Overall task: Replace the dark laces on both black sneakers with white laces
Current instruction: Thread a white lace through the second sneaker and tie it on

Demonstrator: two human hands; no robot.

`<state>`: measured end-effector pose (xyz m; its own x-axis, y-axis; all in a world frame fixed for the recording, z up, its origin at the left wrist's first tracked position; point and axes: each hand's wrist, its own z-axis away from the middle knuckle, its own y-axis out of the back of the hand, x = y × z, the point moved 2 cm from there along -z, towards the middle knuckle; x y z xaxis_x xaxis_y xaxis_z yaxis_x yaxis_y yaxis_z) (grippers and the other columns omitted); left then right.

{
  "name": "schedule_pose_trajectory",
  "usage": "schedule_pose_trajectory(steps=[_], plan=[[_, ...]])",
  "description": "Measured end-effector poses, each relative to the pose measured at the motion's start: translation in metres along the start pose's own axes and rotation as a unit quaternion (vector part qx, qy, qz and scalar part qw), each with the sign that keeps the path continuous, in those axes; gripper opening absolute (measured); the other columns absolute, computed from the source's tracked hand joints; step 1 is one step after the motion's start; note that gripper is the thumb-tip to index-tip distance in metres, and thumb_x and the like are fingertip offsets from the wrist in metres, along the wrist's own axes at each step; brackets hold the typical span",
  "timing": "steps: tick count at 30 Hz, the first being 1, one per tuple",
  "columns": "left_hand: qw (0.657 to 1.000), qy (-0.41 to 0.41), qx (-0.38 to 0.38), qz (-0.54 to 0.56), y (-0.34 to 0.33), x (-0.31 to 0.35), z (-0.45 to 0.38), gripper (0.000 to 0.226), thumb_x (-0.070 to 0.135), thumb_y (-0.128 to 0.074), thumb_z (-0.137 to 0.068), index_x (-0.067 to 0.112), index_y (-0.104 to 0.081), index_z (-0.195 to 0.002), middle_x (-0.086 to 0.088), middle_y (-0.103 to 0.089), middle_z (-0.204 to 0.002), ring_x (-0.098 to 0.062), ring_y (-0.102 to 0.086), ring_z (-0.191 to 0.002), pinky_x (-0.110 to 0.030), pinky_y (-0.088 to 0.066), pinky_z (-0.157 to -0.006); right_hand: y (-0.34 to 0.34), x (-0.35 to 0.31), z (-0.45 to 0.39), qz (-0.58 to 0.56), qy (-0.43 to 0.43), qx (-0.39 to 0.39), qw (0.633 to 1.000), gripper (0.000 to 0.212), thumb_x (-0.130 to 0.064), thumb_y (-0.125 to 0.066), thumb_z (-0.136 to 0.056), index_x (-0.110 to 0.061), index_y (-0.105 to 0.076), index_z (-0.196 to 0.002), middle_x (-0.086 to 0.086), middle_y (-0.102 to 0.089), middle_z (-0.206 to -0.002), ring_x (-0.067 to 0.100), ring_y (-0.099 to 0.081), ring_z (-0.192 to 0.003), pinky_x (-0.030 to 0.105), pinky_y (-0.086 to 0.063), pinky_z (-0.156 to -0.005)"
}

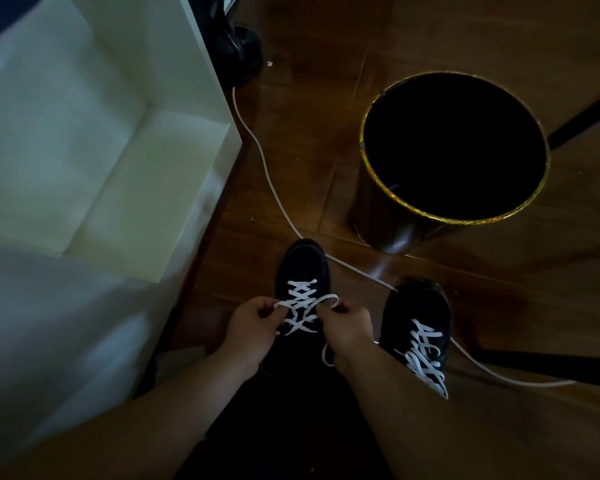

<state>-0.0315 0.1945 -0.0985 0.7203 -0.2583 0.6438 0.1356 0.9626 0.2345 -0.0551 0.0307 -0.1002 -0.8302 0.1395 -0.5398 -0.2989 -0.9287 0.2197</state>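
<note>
On glossy wood floor, both hands' fingers (262, 308) pinching flat white lace (300, 299), black sneaker (303, 261)

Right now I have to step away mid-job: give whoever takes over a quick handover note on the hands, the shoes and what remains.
Left hand pinches one white lace end; right hand pinches a white lace loop.
Both work over the left black sneaker on the brown wooden floor; its white flat lace is crossed through the eyelets.
The right black sneaker is fully white-laced.
No dark laces visible.
Left: finish tying the left sneaker's bow.
</note>
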Motion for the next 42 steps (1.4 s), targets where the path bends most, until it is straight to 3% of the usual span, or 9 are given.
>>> schedule_pose_trajectory(steps=[6, 14, 19, 23, 26, 34, 36, 39, 42], plan=[[0.94, -0.189, 0.023, -0.284, 0.013, 0.003, -0.001, 0.011, 0.026, -0.054, -0.108, 0.029, -0.059, -0.099, 0.008, -0.067, -0.085, -0.004, -0.062, -0.078, -0.026, -0.045, -0.063, 0.009, -0.007, 0.002, 0.108, 0.038, 0.065, 0.991, 0.027, -0.028, -0.059, -0.098, -0.016, -0.059, -0.074, 0.009, -0.067, -0.088, 0.034, -0.068, -0.093, 0.034, -0.053, -0.077], [0.998, -0.032, 0.014, -0.043, 0.017, -0.008, -0.003, 0.008, 0.031, -0.058, -0.108, 0.025, -0.064, -0.108, -0.002, -0.076, -0.103, -0.017, -0.074, -0.094, -0.037, -0.059, -0.082, 0.008, 0.002, 0.008, 0.048, 0.019, 0.042, 0.998, 0.031, -0.045, -0.072, -0.092, -0.014, -0.076, -0.091, 0.003, -0.076, -0.084, 0.024, -0.073, -0.083, 0.041, -0.061, -0.081], [0.992, -0.046, -0.083, -0.089, 0.024, -0.01, 0.014, 0.018, 0.019, -0.058, -0.108, 0.03, -0.072, -0.109, 0.012, -0.075, -0.102, 0.002, -0.07, -0.092, -0.013, -0.051, -0.072, 0.011, 0.006, 0.006, 0.016, 0.022, -0.053, 0.998, 0.009, -0.016, -0.074, -0.093, -0.022, -0.079, -0.088, 0.001, -0.079, -0.094, 0.018, -0.074, -0.091, 0.034, -0.061, -0.084], [0.983, -0.099, -0.084, -0.128, 0.02, -0.012, 0.018, 0.024, 0.017, -0.064, -0.104, 0.04, -0.073, -0.108, 0.018, -0.073, -0.108, 0.005, -0.067, -0.102, -0.011, -0.05, -0.082, 0.012, 0.004, 0.009, 0.084, 0.079, -0.076, 0.99, 0.01, -0.016, -0.077, -0.091, -0.026, -0.077, -0.09, -0.007, -0.077, -0.092, 0.011, -0.073, -0.09, 0.02, -0.054, -0.073], [0.954, -0.169, -0.057, -0.242, 0.019, -0.009, 0.017, 0.02, 0.021, -0.067, -0.102, 0.04, -0.067, -0.096, 0.015, -0.066, -0.108, 0.004, -0.062, -0.1, -0.005, -0.042, -0.08, 0.012, 0.002, 0.011, 0.168, 0.105, -0.08, 0.977, 0.009, -0.02, -0.069, -0.096, -0.022, -0.073, -0.09, -0.003, -0.074, -0.089, 0.013, -0.07, -0.084, 0.025, -0.058, -0.071], [0.83, -0.368, 0.003, -0.42, 0.019, -0.012, 0.028, 0.018, 0.028, -0.045, -0.104, 0.026, -0.063, -0.104, 0.013, -0.061, -0.093, -0.006, -0.059, -0.084, -0.027, -0.051, -0.074, 0.017, -0.008, 0.024, 0.416, 0.241, -0.01, 0.877, 0.013, -0.01, -0.051, -0.099, -0.009, -0.057, -0.111, 0.01, -0.063, -0.111, 0.026, -0.061, -0.104, 0.028, -0.038, -0.076], [0.859, -0.34, -0.007, -0.383, 0.022, -0.01, 0.028, 0.013, 0.018, -0.053, -0.101, 0.026, -0.063, -0.102, 0.015, -0.061, -0.094, -0.003, -0.059, -0.087, -0.024, -0.049, -0.075, 0.019, -0.008, 0.028, 0.394, 0.26, 0.009, 0.881, 0.009, -0.018, -0.054, -0.101, -0.017, -0.062, -0.105, 0.003, -0.066, -0.101, 0.021, -0.064, -0.094, 0.027, -0.04, -0.073], [0.967, -0.137, -0.027, -0.213, 0.021, -0.005, 0.028, 0.028, 0.008, -0.057, -0.101, 0.034, -0.065, -0.107, 0.014, -0.068, -0.101, -0.002, -0.066, -0.092, -0.021, -0.052, -0.078, 0.021, -0.007, 0.026, 0.305, 0.2, 0.001, 0.931, 0.013, -0.024, -0.059, -0.096, -0.028, -0.065, -0.106, -0.008, -0.062, -0.095, 0.013, -0.061, -0.089, 0.025, -0.045, -0.076], [0.996, -0.013, -0.064, -0.053, 0.014, -0.004, 0.029, 0.034, 0.007, -0.059, -0.099, 0.037, -0.074, -0.092, 0.006, -0.075, -0.094, -0.013, -0.073, -0.083, -0.028, -0.056, -0.073, 0.016, -0.003, 0.022, 0.15, 0.06, -0.015, 0.987, 0.013, -0.026, -0.065, -0.084, -0.031, -0.069, -0.095, -0.005, -0.072, -0.094, 0.018, -0.069, -0.087, 0.036, -0.059, -0.077]])
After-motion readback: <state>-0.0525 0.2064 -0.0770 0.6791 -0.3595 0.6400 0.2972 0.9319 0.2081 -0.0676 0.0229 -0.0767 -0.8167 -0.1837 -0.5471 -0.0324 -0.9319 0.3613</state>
